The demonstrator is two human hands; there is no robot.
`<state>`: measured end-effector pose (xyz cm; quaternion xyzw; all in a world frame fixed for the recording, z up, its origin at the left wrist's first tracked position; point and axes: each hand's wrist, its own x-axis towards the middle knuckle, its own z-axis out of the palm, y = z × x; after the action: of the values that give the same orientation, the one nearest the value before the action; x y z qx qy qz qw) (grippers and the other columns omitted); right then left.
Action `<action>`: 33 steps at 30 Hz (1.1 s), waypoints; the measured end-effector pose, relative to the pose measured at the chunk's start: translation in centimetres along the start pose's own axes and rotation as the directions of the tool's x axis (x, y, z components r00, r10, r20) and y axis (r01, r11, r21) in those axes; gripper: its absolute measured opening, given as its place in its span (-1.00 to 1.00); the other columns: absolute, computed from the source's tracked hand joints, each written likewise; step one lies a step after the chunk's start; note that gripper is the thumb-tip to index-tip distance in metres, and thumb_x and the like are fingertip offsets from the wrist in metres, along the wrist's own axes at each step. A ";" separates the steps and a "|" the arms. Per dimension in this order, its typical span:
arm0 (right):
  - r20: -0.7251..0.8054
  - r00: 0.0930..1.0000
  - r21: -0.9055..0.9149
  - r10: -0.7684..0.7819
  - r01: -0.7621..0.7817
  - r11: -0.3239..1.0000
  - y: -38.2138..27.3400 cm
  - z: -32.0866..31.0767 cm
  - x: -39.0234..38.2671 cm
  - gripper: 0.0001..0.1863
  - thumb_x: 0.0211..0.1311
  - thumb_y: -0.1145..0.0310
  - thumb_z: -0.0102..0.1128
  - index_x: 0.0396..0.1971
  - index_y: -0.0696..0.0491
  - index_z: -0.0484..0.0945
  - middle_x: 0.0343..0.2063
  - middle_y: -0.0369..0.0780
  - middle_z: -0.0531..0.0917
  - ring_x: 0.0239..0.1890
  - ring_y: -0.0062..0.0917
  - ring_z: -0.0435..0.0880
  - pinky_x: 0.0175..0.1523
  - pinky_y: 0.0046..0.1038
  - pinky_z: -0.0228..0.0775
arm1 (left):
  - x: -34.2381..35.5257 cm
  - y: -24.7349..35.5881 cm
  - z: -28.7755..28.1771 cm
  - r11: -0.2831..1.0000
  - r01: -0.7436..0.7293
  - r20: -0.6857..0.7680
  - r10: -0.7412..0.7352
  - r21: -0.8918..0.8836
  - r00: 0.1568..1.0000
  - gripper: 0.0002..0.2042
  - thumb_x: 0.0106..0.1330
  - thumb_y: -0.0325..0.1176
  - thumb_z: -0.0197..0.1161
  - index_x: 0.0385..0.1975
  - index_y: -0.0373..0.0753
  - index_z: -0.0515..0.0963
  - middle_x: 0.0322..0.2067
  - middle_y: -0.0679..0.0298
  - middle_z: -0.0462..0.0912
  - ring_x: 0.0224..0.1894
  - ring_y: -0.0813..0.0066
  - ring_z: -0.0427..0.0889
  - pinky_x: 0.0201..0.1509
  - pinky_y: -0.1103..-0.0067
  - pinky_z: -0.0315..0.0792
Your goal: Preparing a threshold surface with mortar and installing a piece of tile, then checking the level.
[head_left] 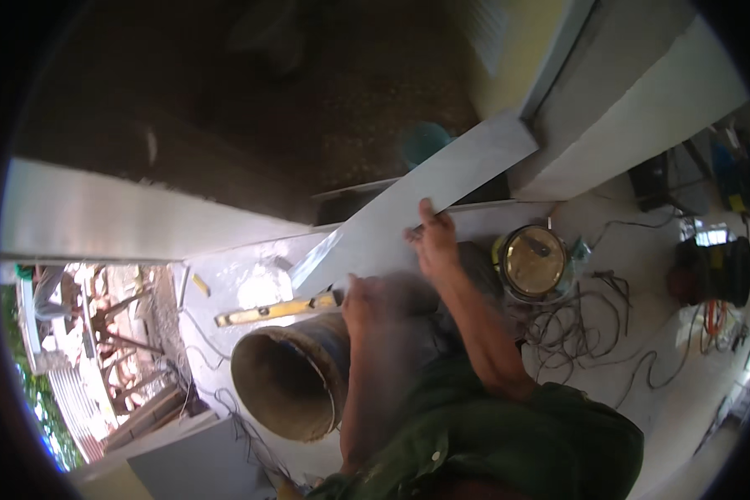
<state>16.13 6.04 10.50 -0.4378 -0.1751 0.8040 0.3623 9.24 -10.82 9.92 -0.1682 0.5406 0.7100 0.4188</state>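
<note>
From where I stand, the step in hand looks like steadying a long pale slab slantwise before the person's knees, its far end up by the doorway's side and its near end low on the left. The right hand has its fingers grasping the near edge; the left hand is at the lower part, but I cannot tell whether those fingers grip or merely touch. Any shift from here, I'd judge, calls for both hands moving together, keeping the far corner off the wall.

A yellow spirit level lies just beside the left hand, above the mouth of a large crusted bucket. To the right stands a round pail with something dark on top, tangled cable next to it.

The floor is pale and glossy. Beyond the threshold it is dim, with a teal bucket; off left, daylight falls on timber and a corrugated sheet.
</note>
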 end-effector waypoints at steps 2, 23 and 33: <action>-0.045 0.999 0.110 0.004 0.001 0.994 1.1 -0.1 1.2 -0.69 0.23 0.14 0.18 -0.15 0.00 0.43 -0.28 -0.30 0.52 -0.39 -0.52 0.51 -0.29 -0.40 0.42 | -0.1 1.6 3.1 0.988 -0.057 -0.041 0.051 -0.142 0.998 -0.78 0.35 -0.22 0.11 -0.17 -0.23 0.42 -0.37 0.27 0.54 -0.39 0.48 0.50 -0.39 0.61 0.39; 0.130 0.959 0.549 0.251 -0.280 0.788 3.0 -5.7 11.8 -0.68 0.30 0.14 0.05 -0.19 0.11 0.37 -0.30 -0.20 0.48 -0.31 -0.50 0.49 -0.25 -0.49 0.51 | 10.9 1.8 8.2 0.923 -0.385 0.093 0.382 0.021 0.920 -0.83 0.33 -0.40 0.12 -0.13 -0.20 0.39 -0.28 0.30 0.56 -0.31 0.54 0.52 -0.16 0.52 0.46; 0.070 0.967 0.466 0.245 -0.249 0.849 4.1 -6.3 13.7 -0.66 0.31 0.13 0.04 -0.17 0.13 0.37 -0.29 -0.20 0.49 -0.30 -0.48 0.49 -0.23 -0.48 0.52 | 14.3 0.9 7.2 0.958 -0.285 0.085 0.280 0.046 0.956 -0.87 0.34 -0.40 0.11 -0.18 -0.23 0.38 -0.29 0.26 0.54 -0.29 0.51 0.52 -0.14 0.49 0.48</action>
<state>14.75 13.06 -3.35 -0.3521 0.0817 0.8639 0.3507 1.58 1.60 3.20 -0.0493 0.5627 0.7526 0.3385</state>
